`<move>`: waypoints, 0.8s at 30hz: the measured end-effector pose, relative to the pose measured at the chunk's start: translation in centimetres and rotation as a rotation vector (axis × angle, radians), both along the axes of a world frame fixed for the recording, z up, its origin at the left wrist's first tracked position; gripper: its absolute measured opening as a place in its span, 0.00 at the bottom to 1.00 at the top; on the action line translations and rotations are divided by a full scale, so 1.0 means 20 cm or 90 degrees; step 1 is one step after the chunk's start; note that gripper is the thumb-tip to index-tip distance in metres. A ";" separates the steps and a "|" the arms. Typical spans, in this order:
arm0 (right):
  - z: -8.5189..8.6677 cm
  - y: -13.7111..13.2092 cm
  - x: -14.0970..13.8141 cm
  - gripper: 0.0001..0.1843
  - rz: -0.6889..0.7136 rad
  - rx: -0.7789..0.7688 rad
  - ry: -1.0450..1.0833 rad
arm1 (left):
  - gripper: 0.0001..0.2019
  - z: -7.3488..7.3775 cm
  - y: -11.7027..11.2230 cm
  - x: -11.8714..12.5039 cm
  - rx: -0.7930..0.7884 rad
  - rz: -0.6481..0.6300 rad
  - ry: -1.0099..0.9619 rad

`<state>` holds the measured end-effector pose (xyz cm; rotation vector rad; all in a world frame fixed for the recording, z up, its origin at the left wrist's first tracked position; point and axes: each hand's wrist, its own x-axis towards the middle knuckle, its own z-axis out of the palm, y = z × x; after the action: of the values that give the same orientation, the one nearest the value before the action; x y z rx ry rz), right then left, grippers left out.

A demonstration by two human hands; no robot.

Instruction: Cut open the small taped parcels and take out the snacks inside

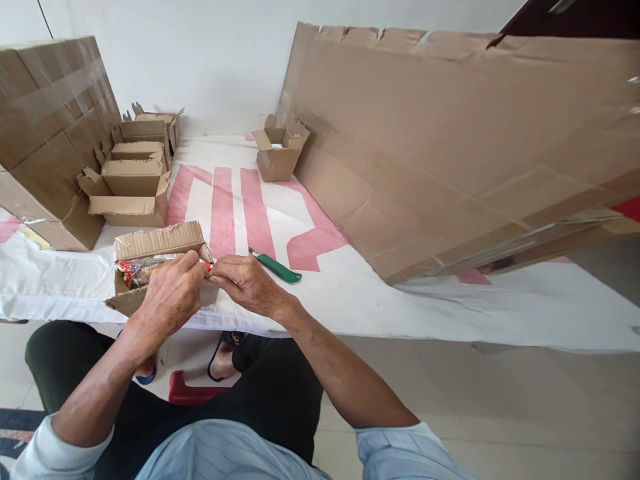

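1. Left hand [167, 293]: over the near wall of the small box [160, 243]. Grip pinched together on the red packet [135, 270] end at the box's right corner.
2. Right hand [250, 283]: just right of the small box, fingertips meeting the left hand's. Grip clamped on the same packet end.
3. Small box: at the near edge of the worktop [350, 300], flaps open. The packet lies inside it, across its width.
4. Green-handled cutter [277, 267]: flat on the worktop, right of the small box, near the right hand but not touching it.
5. Row of folded boxes [130, 190]: behind the small box, lined up away from it.
6. Big taped carton [45, 133]: behind-left of the small box, touching the row.
7. Open box [277, 157]: well behind-right of the small box, flaps up.
8. Cardboard sheet [450, 147]: far right of the small box, lying at a slant behind the open box.
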<state>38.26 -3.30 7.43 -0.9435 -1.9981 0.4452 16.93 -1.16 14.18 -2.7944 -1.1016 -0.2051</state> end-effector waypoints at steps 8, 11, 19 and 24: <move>-0.06 0.06 -0.01 0.24 -0.008 -0.038 0.011 | 0.10 0.03 0.05 0.01 -0.094 0.010 0.006; -0.04 0.08 -0.02 0.27 -0.008 -0.065 0.045 | 0.09 0.04 0.07 0.00 -0.105 0.009 0.017; 0.02 0.07 -0.01 0.37 0.011 -0.241 0.192 | 0.13 -0.01 0.18 -0.12 -0.154 0.003 -0.092; 0.01 0.07 0.01 0.22 0.018 -0.264 0.205 | 0.12 -0.02 0.21 -0.19 -0.177 0.014 -0.161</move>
<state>38.37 -2.00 7.72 -1.0162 -1.6561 0.9903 13.18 3.11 13.79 -3.0630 -1.3051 -0.4455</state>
